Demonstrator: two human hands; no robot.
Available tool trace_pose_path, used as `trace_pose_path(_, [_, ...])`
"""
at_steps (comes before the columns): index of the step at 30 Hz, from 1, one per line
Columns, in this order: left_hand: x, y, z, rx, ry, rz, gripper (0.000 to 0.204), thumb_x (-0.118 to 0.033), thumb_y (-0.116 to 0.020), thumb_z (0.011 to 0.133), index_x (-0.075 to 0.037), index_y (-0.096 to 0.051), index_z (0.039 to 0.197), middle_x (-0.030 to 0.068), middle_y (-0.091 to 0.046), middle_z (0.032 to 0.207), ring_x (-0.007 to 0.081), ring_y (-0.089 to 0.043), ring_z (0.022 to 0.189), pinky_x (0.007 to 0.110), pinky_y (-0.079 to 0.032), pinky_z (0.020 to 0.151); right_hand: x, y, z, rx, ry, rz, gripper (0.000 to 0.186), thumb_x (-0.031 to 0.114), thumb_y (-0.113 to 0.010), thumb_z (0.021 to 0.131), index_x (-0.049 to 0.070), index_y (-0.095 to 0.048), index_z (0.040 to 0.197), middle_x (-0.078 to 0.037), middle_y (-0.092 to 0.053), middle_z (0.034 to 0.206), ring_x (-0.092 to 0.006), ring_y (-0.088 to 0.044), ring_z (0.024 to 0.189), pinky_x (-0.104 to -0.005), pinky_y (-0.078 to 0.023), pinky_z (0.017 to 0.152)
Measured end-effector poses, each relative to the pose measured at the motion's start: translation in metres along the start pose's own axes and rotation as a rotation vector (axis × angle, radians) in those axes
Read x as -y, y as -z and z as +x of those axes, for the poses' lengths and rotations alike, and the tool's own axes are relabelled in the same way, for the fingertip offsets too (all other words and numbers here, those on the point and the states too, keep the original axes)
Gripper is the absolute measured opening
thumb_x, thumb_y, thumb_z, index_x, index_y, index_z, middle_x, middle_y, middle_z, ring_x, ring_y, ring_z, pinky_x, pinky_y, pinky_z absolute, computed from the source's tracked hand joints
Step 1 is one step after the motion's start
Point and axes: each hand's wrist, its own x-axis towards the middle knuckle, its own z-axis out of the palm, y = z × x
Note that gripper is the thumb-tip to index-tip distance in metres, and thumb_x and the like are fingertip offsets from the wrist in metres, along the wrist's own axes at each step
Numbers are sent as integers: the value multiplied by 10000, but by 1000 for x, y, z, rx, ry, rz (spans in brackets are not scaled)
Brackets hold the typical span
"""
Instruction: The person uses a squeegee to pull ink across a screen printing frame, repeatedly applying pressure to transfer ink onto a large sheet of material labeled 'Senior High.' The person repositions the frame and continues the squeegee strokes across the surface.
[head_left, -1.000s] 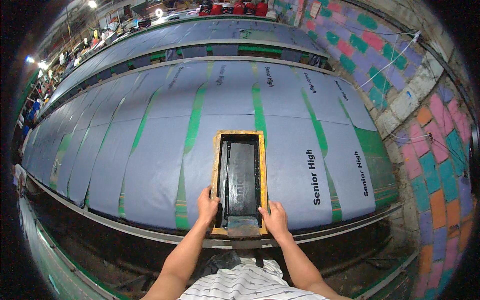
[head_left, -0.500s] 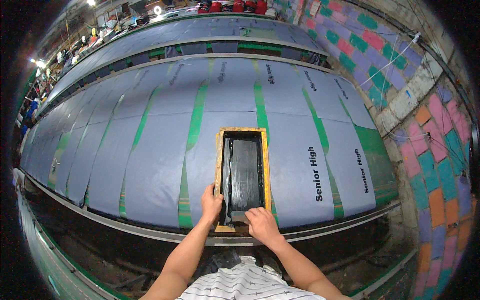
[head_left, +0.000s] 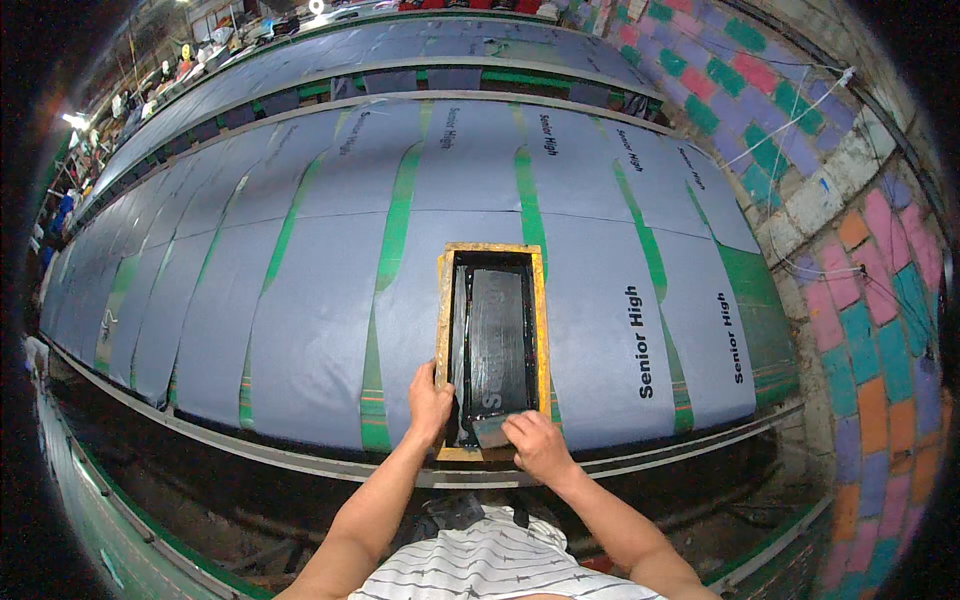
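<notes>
A yellow-edged screen printing frame [head_left: 541, 330] with dark ink inside and faint lettering in its mesh lies on grey-blue fabric panels [head_left: 308, 350] on the long table. My left hand [head_left: 430, 405] is closed on the frame's lower left side. My right hand [head_left: 535, 445] grips a flat greyish squeegee [head_left: 490, 432] at the near end of the screen, low inside the frame. Panels to the right of the frame [head_left: 700, 350] carry dark printed lettering, and green table surface shows between the pieces.
The long table's metal rail [head_left: 670, 455] runs along the near edge. Another covered table [head_left: 380, 50] lies behind, with assorted items beyond at the upper left. On the right are a painted multicoloured block surface [head_left: 870, 330], a concrete strip [head_left: 820, 200] and loose white cables [head_left: 800, 120].
My right hand has moved from the frame's right side onto the squeegee. The frame appears slightly higher and further right in view, as does the table around it.
</notes>
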Motion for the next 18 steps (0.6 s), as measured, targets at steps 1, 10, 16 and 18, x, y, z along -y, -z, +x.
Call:
trace_pose_path(1, [1, 0, 2, 2, -6, -2, 517, -46, -643, 764, 47, -584, 1268, 260, -634, 1120, 447, -610, 1073, 481, -483, 958, -7, -2, 7, -8, 18, -11, 329, -10, -678, 642, 17, -628, 966, -119, -653, 1020, -322, -616, 970, -431, -512, 887])
trace_pose_path(10, [-20, 2, 4, 42, 41, 23, 498, -32, -651, 764, 35, -596, 1254, 247, -637, 1052, 445, -620, 1025, 492, -493, 905, -90, -26, 88, -110, 23, -76, 252, -15, -643, 652, 27, -610, 897, -115, -631, 935, -322, -599, 911, -426, -513, 834])
trace_pose_path(16, [-19, 6, 3, 24, 69, 23, 487, -31, -641, 754, 31, -602, 1236, 252, -634, 1035, 465, -617, 1000, 500, -498, 892, -147, -43, 157, -141, 2, -106, 215, -32, -642, 662, 36, -614, 864, -109, -643, 899, -330, -600, 898, -437, -516, 800])
trace_pose_path(18, [-20, 8, 3, 42, 68, 33, 487, -33, -640, 750, 31, -602, 1231, 251, -635, 1035, 463, -618, 1001, 501, -499, 892, -162, -45, 179, -162, -2, -117, 194, -35, -649, 679, 33, -616, 857, -115, -648, 883, -340, -600, 892, -443, -513, 799])
